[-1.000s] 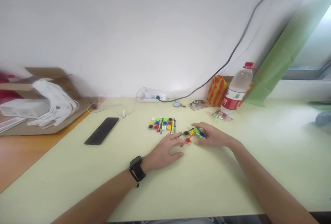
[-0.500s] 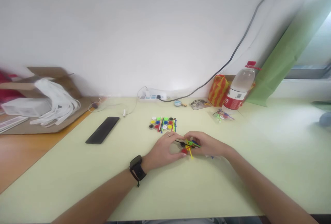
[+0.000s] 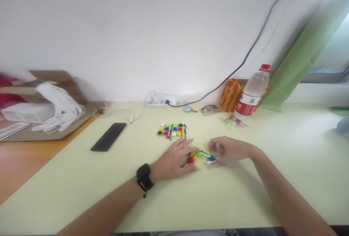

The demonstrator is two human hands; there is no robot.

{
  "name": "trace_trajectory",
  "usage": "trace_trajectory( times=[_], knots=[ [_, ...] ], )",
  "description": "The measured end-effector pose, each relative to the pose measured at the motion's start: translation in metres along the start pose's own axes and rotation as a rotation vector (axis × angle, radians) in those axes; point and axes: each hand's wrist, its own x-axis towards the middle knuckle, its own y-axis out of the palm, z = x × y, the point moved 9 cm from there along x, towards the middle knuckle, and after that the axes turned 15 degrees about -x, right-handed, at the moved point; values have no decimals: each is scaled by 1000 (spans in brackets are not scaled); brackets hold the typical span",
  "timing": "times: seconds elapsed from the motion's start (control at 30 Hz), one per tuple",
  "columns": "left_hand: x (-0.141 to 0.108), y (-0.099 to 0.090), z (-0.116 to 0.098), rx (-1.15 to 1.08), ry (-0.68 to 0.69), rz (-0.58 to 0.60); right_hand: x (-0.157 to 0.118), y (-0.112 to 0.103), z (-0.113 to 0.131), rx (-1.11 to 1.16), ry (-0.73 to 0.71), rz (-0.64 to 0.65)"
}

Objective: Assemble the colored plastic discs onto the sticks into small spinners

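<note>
Small plastic pieces, sticks with pointed tips and round discs, lie in a loose pile (image 3: pixel 203 155) between my hands. A red disc (image 3: pixel 190 160), a yellow stick (image 3: pixel 197 159) and a blue disc (image 3: pixel 211 158) show among them. My left hand (image 3: pixel 173 159) rests at the pile's left side, fingers and thumb apart around its edge, gripping nothing that I can see. My right hand (image 3: pixel 230 149) is just above the pile's right end, fingers loosely bent and apart, no piece visible in them. Behind my left hand sits a group of discs and sticks (image 3: pixel 172 130) in rows.
A black phone (image 3: pixel 108 137) lies at left, near a cardboard box with white straps (image 3: pixel 60 105). Along the wall are a power strip (image 3: pixel 160 101), a striped bag (image 3: pixel 230 94) and a large water bottle (image 3: pixel 252 92). A small bag of pieces (image 3: pixel 235 121) lies before the bottle.
My right hand has let go of the pieces and moved right, off the pile. My left hand's fingers have spread, and the pieces now lie more scattered on the table.
</note>
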Motion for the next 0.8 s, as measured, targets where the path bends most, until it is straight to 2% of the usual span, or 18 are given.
trace_trajectory(
  times=[0.07, 0.17, 0.4, 0.63, 0.8],
  knots=[
    [1, 3, 0, -40, 1, 23, -3, 4, -3, 8, -2, 76],
    [4, 2, -3, -121, 23, 15, -2, 7, 1, 69, -22, 95],
    [4, -3, 0, -220, 6, -18, 8, 5, 20, 115, -89, -41],
    [4, -4, -4, -301, 20, -8, 12, 12, 37, 101, -168, -41],
    [6, -4, -6, -305, 5, -6, 16, 14, 47, 62, -186, -127]
  ],
)
